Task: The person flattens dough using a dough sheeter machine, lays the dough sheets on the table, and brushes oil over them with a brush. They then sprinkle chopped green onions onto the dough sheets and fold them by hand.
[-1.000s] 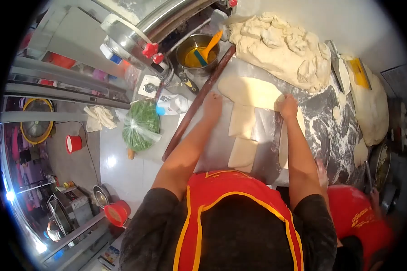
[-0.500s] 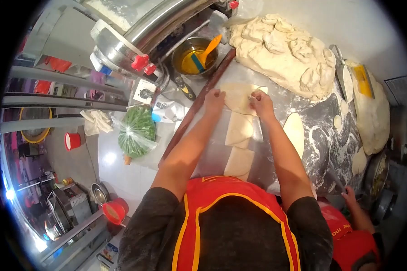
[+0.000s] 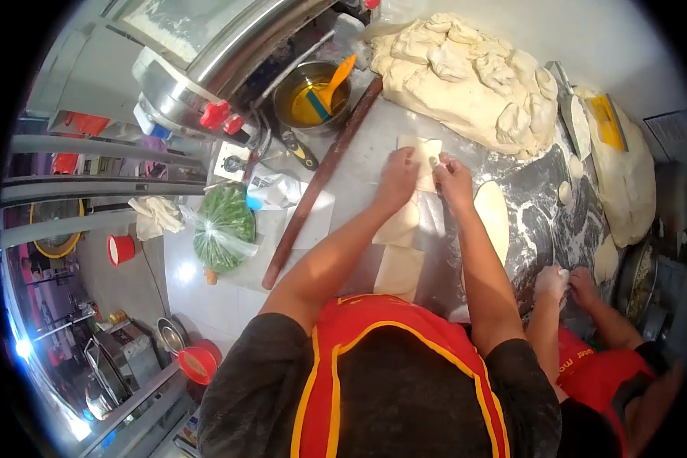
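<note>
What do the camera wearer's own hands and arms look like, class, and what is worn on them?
The left hand and right hand are gloveless, the forearms bare below short, dark sleeves. No watch or bracelet shows.

A clear bag of greens lies on the pale counter, a crumpled whitish cloth near it.

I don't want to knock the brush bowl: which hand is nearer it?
Left. Your left hand is at the side of the small dough piece toward the bowl; your right hand, at the opposite side, is farther.
</note>
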`<state>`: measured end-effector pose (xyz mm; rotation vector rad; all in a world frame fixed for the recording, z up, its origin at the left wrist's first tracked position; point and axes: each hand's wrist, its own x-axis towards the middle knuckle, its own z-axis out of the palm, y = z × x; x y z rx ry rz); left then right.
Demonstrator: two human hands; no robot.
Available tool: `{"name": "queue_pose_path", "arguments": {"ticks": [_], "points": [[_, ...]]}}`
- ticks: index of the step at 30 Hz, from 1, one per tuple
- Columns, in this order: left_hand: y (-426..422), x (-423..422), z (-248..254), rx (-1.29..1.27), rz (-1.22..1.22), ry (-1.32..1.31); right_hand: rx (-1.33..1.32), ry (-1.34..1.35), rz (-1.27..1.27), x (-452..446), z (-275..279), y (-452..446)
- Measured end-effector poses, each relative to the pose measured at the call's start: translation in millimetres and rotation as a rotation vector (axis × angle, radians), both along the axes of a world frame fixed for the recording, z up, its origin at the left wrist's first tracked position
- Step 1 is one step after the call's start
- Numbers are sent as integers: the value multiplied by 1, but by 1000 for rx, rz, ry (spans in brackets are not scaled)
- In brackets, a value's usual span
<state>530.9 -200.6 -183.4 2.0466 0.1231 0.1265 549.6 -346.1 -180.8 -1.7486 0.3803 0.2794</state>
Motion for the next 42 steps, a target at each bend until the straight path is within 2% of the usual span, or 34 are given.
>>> {"name": "queue_pose_path", "arguments": {"ticks": [2, 3, 6, 9, 10, 14, 15, 16, 18, 21, 24, 27, 30, 33, 36, 38, 39, 42], "points": [[21, -1, -6, 407, 22, -249, -135, -65, 32, 5, -30, -3], [27, -1, -7, 250, 39, -86, -187, -83, -18, 6, -23, 2], [32, -3, -7, 34, -42, 166, -317, -175, -11, 11, -26, 2], [21, 1, -32, 146, -59, 66, -405, -202, -36, 9, -29, -4], [17, -2, -31, 169, -73, 59, -241, -107, -48, 6, -31, -9], [15, -10, -2, 313, -84, -80, -587, -429, -120, -8, -16, -88], [10, -14, 5, 363, -76, -138, -689, -351, -118, -13, -7, -110], [2, -20, 7, 309, -139, -163, -841, -297, 0, -12, -7, -134], [-18, -29, 8, 201, -254, -219, -746, -311, 63, -11, -16, -151], [-48, -42, 14, 94, -308, -172, -631, -172, 158, -6, -17, -154], [-57, -54, 21, -4, -352, -57, -647, -195, 172, -24, 0, -154], [-64, -60, 15, 34, -400, -88, -742, -412, 196, -77, 28, -160], [-85, -67, 9, 131, -468, -159, -626, -435, 44, -138, 24, -155], [-105, -81, 6, 158, -650, -256, -853, -488, 154, -165, 9, -153], [-121, -97, -4, 228, -882, -372, -601, -311, -223, -198, 17, -153], [-129, -113, -12, 328, -1051, -476, -591, -90, -308, -220, 15, -150], [-129, -123, -3, 363, -1165, -383, -584, 22, -348, -230, 11, -148], [-133, -154, 9, 562, -1139, -451, -494, 225, -437, -238, -11, -153]]}}
